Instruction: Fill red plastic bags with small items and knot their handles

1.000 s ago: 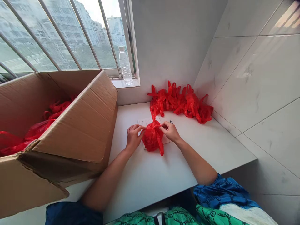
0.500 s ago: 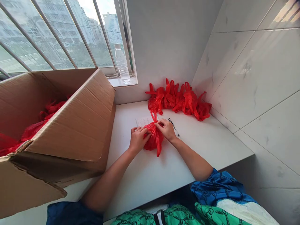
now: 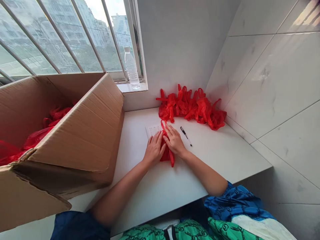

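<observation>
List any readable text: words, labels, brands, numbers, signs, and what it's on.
No text is clearly readable.
Paper: rows of small marks, too small to read.
Patterned clothing: repeated letter-like motif, too unclear to quote.
Nearest red bag: no print seen on the visible part.
Cardboard box: no print seen.
Bottle: no label seen.

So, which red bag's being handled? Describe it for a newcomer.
Find the white table beside the cardboard box. Near its middle lies a red bag, partly covered by the left hand and right hand. Unlike the red bags clustered by the wall, it's being touched.
</observation>
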Available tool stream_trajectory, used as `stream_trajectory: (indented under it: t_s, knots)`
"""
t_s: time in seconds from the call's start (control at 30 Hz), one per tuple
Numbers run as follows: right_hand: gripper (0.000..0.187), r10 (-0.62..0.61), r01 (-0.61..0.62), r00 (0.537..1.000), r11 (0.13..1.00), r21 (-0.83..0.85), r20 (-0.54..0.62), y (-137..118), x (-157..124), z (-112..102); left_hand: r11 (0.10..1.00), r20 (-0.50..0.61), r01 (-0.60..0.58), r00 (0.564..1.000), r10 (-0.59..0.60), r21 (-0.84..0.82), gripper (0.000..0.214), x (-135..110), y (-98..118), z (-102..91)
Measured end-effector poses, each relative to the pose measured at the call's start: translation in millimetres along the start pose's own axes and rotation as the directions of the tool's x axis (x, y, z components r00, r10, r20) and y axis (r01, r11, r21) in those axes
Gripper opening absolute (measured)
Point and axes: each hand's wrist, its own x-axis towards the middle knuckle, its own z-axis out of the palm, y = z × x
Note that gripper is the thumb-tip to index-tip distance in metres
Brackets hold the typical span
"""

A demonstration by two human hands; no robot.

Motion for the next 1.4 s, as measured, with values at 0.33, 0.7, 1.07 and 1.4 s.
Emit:
stream_trajectory:
  t_s: [0.33,0.7,1.07,1.4]
  knots:
    - [0.059,0.094,-0.064,0.971,0.989,-0.137,0.220,2,-6,23,0.985,0.134,0.030,0.990,-0.054,0.172,0.061,-8,-10,25.0]
    - [0.059,0.086,-0.071,0.977,0.994,-0.083,0.196,7,-7,29,0.994,0.114,0.022,0.993,-0.035,0.111,0.061,-9,-14,29.1]
    - [0.060,0.095,-0.079,0.976,0.993,-0.085,0.196,8,-7,31,0.982,0.113,0.035,0.992,-0.057,0.186,0.059,-9,-10,27.1]
    - [0.058,0.099,-0.093,0.978,0.995,-0.037,0.186,5,-8,29,0.995,0.133,0.055,0.989,-0.067,0.088,0.060,-8,-9,23.4]
